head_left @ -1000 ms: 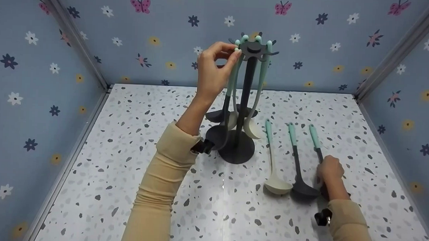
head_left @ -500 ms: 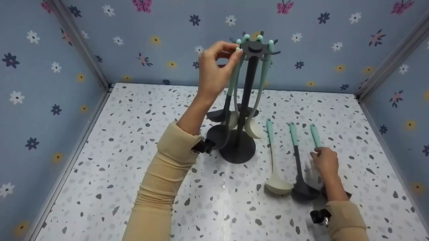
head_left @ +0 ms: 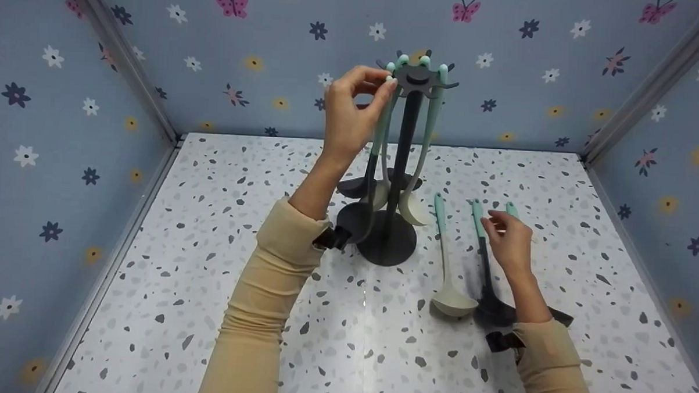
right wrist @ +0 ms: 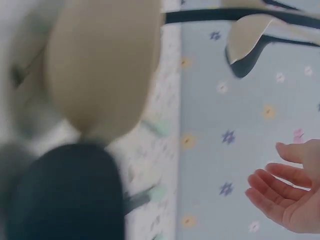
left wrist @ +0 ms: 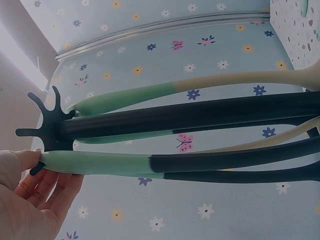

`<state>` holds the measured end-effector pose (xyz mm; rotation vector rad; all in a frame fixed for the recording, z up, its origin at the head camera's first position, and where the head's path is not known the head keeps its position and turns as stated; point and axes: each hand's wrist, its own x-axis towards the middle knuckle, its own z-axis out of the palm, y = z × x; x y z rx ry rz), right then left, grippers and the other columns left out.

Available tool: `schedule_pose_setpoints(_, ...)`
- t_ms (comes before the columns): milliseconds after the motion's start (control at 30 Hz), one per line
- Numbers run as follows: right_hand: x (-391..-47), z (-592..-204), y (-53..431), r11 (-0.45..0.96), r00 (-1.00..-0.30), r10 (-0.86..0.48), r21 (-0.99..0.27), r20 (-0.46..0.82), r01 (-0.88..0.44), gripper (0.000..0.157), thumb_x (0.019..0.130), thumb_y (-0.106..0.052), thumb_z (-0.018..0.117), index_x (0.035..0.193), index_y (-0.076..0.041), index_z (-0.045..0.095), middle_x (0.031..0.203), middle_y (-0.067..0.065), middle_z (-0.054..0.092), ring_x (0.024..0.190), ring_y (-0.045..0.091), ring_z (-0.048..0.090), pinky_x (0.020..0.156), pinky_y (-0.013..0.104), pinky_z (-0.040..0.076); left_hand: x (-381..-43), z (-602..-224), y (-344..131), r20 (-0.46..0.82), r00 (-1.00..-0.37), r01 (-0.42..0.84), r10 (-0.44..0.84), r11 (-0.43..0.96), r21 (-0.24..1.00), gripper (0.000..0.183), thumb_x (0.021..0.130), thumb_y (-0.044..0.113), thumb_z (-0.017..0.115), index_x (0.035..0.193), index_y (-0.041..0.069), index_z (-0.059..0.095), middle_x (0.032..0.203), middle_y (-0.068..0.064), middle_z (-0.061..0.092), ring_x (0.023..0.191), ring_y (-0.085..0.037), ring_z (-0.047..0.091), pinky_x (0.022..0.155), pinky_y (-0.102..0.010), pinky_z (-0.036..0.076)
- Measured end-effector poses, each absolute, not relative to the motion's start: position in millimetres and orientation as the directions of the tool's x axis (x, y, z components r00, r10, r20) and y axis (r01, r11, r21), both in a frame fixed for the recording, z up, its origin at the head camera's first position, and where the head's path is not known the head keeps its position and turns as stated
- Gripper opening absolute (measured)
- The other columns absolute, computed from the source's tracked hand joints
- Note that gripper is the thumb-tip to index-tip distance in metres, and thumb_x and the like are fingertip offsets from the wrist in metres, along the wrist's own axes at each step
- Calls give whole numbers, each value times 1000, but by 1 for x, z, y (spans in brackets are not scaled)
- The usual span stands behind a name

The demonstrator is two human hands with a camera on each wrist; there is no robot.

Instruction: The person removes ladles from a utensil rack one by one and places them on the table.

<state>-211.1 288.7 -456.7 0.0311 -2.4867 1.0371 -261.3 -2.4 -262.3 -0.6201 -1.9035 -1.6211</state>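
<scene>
In the head view my left hand (head_left: 352, 112) pinches the top of a dark ladle's mint handle (left wrist: 95, 163) at a hook of the black utensil stand (head_left: 407, 134). The dark ladle's bowl (head_left: 354, 220) hangs low beside the stand's base. My right hand (head_left: 512, 243) is above the table with fingers loosely bent; the right wrist view shows nothing in it. Below and around it lie a cream ladle (head_left: 454, 303), a dark ladle (head_left: 486, 271) and a third mint-handled utensil (head_left: 512, 210), mostly hidden by my hand and forearm.
Several more mint-handled utensils hang on the stand, among them one with a cream bowl (head_left: 414, 210). Its round black base (head_left: 391, 250) rests on the speckled table (head_left: 206, 302). Patterned wall panels (head_left: 261, 59) close off the back and both sides.
My right hand has come off the rightmost utensil and moved up and to the left, over the handles. My left hand has stayed at the hook.
</scene>
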Motion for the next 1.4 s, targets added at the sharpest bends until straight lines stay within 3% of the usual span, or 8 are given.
schedule_pose_setpoints(533,-224,-426,224,554,-804,113,-709,583,-436,27,85,-12,60,108,3,60,98,15,62,87,22,60,71,29,50,-259,-261,-2,661,-750,654,-6,141,743,15,85,12,60,92,-1,64,86,-7,61,78,-14,58,61,-22,51)
schedule_pose_setpoints(833,-222,-407,187,407,-744,80,-703,663,-583,27,83,4,58,108,12,56,99,26,59,86,34,59,72,40,50,-260,-261,-2,660,-751,651,-9,153,743,15,85,12,60,91,-1,64,86,-7,61,78,-13,57,61,-22,51)
schedule_pose_setpoints(1400,-239,-407,160,151,-815,125,-822,566,-548,24,82,9,57,104,17,54,95,28,58,85,34,59,70,23,50,-261,-261,-1,664,-747,655,-25,145,742,14,84,11,61,89,-2,64,84,-7,62,76,-13,58,62,-24,52)
